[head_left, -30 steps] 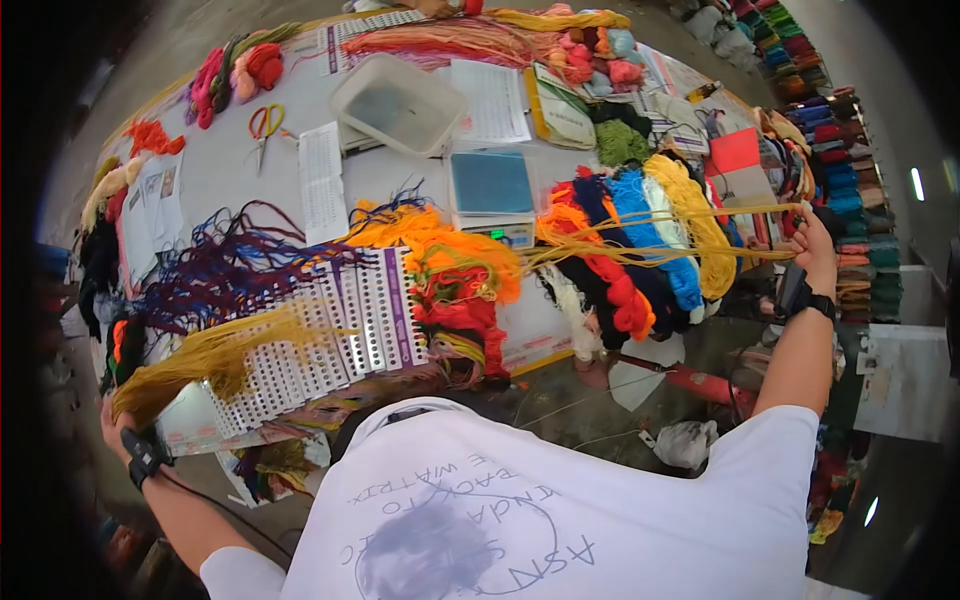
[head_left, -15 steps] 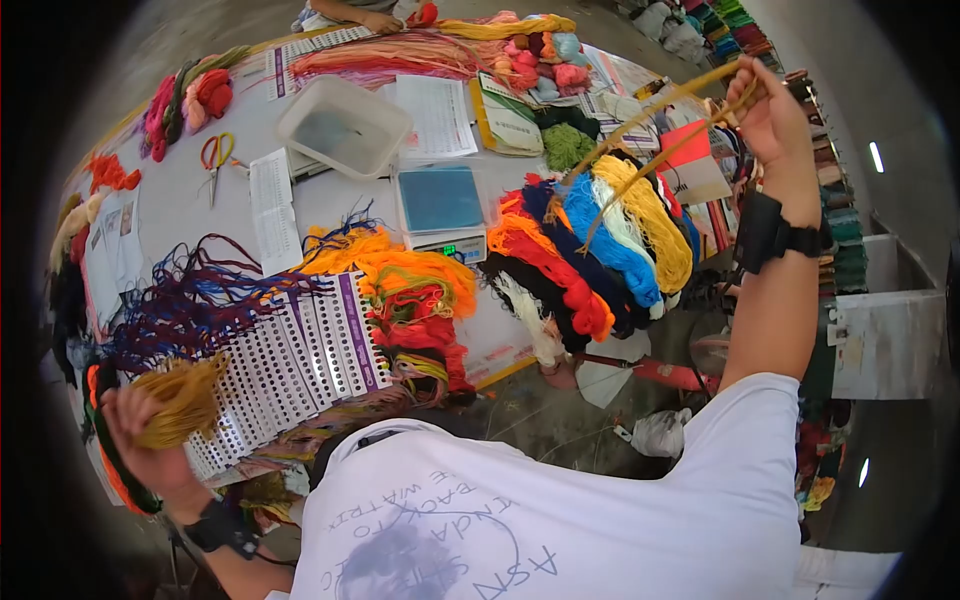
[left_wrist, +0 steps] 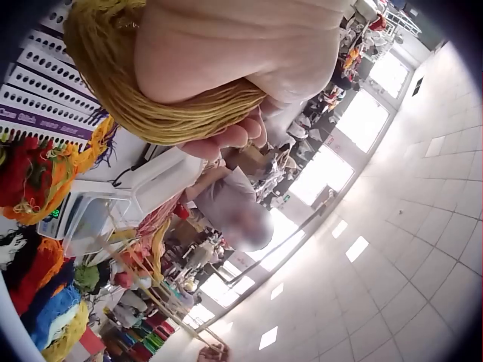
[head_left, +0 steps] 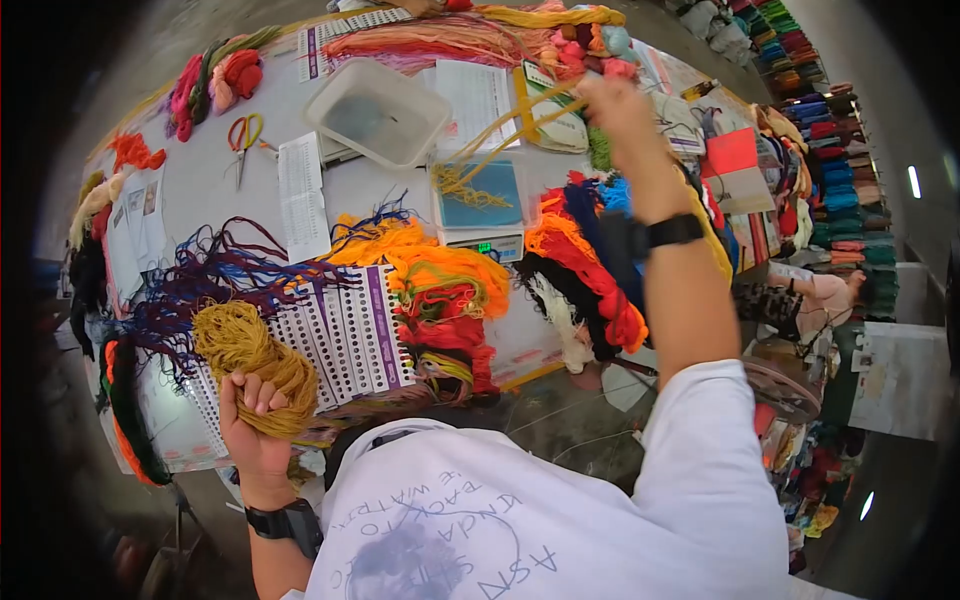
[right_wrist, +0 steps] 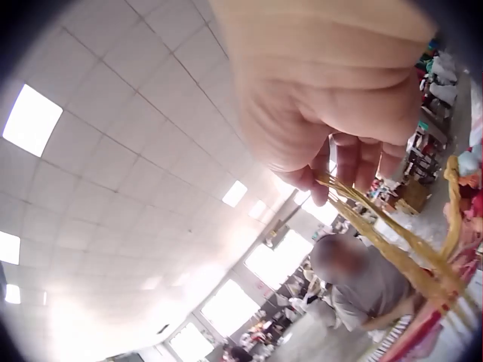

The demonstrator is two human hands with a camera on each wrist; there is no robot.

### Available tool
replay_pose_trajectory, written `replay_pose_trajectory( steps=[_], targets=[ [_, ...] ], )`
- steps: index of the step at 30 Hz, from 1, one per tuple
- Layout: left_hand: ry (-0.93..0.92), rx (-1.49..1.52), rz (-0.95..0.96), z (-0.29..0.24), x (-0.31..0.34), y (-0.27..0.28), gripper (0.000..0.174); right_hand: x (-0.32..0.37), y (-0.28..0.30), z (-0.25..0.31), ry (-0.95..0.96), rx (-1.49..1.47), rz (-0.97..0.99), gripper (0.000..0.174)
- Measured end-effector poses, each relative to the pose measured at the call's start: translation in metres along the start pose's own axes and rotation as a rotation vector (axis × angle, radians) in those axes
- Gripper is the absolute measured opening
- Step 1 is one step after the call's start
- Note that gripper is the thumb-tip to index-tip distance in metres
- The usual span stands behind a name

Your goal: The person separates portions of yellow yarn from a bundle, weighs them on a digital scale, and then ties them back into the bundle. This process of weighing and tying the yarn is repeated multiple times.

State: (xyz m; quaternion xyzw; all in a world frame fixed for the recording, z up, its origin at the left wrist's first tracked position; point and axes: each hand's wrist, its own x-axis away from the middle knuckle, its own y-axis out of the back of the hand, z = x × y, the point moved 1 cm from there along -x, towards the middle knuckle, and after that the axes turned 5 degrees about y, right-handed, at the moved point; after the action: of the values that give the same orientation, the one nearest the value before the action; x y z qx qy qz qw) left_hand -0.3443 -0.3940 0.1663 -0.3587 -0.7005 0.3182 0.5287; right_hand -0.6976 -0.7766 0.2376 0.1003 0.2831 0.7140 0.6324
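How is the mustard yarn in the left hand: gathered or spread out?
Gathered: the left hand grips the mustard yarn in one thick bundle.

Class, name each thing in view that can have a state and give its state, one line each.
Left hand: gripping the mustard bundle.
Mustard bundle: looped, bulging from the grip.
Right hand: raised, pinching yarn strands.
Yarn strands: pinched at one end.
Scale: display lit.
Plastic box: uncovered.
Scissors: lying down; blades too small to judge.

mustard yarn bundle (head_left: 258, 352) | bunched, looped | yellow strands (right_wrist: 401, 265) | slanting | in hands (head_left: 252, 430)
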Motion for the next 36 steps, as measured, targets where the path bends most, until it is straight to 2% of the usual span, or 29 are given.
replay_pose_trajectory(
  steps=[1, 3, 4, 5, 6, 8, 10, 11, 12, 13, 14, 15, 16, 17, 18, 19, 20, 22, 23, 31, 34, 36],
  targets=[
    [-0.011, -0.013, -0.015, -0.001, -0.001, -0.002, 0.017, 0.020, -0.021, -0.026, -0.116, -0.123, 0.009, 0.021],
    [-0.021, -0.043, -0.039, -0.001, -0.003, -0.006, 0.017, 0.053, -0.056, -0.110, -0.420, -0.260, 0.153, 0.018],
    [-0.024, -0.064, -0.058, -0.001, -0.004, -0.008, 0.018, 0.081, -0.072, -0.154, -0.600, -0.588, 0.050, 0.018],
    [-0.023, -0.081, -0.066, 0.000, -0.004, -0.012, 0.018, 0.114, -0.090, -0.214, -0.797, -0.764, -0.053, 0.017],
    [-0.022, -0.150, -0.062, 0.002, -0.004, -0.019, 0.019, 0.140, -0.103, -0.251, -0.993, -0.940, -0.161, 0.018],
    [-0.013, -0.236, -0.062, 0.007, -0.005, -0.031, 0.020, 0.188, -0.099, -0.256, -1.254, -0.884, -0.076, 0.020],
    [-0.009, -0.502, 0.002, 0.016, -0.004, -0.044, 0.025, 0.213, -0.102, -0.255, -1.435, -0.762, -0.173, 0.021],
    [0.004, -0.515, -0.001, 0.021, -0.003, -0.051, 0.025, 0.223, -0.103, -0.249, -1.417, -0.819, -0.279, 0.020],
    [0.038, -0.602, 0.099, 0.029, -0.001, -0.061, 0.025, 0.232, -0.102, -0.256, -1.430, -0.825, -0.292, 0.020],
    [0.073, -0.687, 0.202, 0.035, 0.000, -0.069, 0.026, 0.238, -0.102, -0.263, -1.346, -0.845, -0.262, 0.021],
    [0.087, -0.698, 0.199, 0.041, 0.001, -0.075, 0.026, 0.240, -0.102, -0.262, -1.260, -0.863, -0.231, 0.022],
    [0.125, -0.670, 0.269, 0.047, 0.001, -0.082, 0.026, 0.238, -0.102, -0.263, -1.240, -0.854, -0.226, 0.029],
    [0.161, -0.641, 0.338, 0.051, -0.001, -0.086, 0.026, 0.236, -0.103, -0.264, -1.250, -0.861, -0.234, 0.029],
    [0.170, -0.650, 0.335, 0.055, -0.003, -0.086, 0.026, 0.229, -0.102, -0.251, -1.138, -0.817, -0.278, 0.032],
    [0.165, -0.629, 0.185, 0.058, -0.008, -0.081, 0.025, 0.223, -0.102, -0.248, -1.026, -0.771, -0.318, 0.035],
    [0.156, -0.607, 0.035, 0.060, -0.011, -0.075, 0.025, 0.217, -0.103, -0.257, -1.032, -0.709, -0.251, 0.042],
    [0.158, -0.616, 0.029, 0.061, -0.015, -0.070, 0.025, 0.212, -0.105, -0.255, -1.040, -0.717, -0.252, 0.042],
    [0.150, -0.656, -0.191, 0.058, -0.022, -0.055, 0.026, 0.197, -0.104, -0.240, -1.035, -0.632, -0.254, 0.042],
    [0.168, -0.650, -0.145, 0.055, -0.022, -0.052, 0.025, 0.194, -0.104, -0.240, -1.042, -0.641, -0.225, 0.042],
    [0.124, -0.613, -0.199, 0.050, -0.017, -0.036, 0.024, 0.178, -0.115, -0.251, -1.057, -0.542, -0.178, 0.040],
    [0.093, -0.593, -0.218, 0.052, -0.011, -0.037, 0.024, 0.178, -0.121, -0.256, -1.014, -0.538, -0.177, 0.033],
    [0.073, -0.597, -0.227, 0.051, -0.008, -0.037, 0.023, 0.180, -0.126, -0.263, -0.981, -0.506, -0.106, 0.021]
  ],
)
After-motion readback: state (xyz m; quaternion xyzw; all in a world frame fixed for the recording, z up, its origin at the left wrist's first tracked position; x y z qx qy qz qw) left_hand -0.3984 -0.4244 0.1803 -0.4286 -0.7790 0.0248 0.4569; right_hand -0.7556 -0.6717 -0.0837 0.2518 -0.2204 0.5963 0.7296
